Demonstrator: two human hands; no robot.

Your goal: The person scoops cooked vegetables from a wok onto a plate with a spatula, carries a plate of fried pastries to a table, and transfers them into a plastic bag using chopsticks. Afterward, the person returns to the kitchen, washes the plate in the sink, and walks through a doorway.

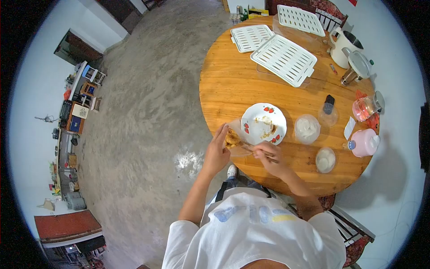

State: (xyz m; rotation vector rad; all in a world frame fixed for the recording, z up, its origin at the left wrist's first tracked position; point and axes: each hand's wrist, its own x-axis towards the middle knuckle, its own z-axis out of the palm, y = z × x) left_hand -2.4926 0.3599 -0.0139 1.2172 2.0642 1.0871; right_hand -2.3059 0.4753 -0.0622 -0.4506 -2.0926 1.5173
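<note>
My left hand (218, 150) is closed on the side of a see-through plastic container (244, 151) at the table's near left edge; whether it is a bowl or a bag I cannot tell. Lumps of golden-brown food (232, 139) lie inside it. My right hand (270, 158) grips a pair of chopsticks (249, 147), their tips reaching into the container by the food. Just beyond sits a white plate (253, 117) with strawberry decorations, smeared with brown sauce and scraps.
On the round wooden table (224, 96), a clear bowl (307, 129) and a smaller cup (325, 160) hold white contents. White slotted racks (284, 60) lie at the back. A pink bottle (363, 143), glass jug (358, 65) and white kettle (346, 47) line the right side.
</note>
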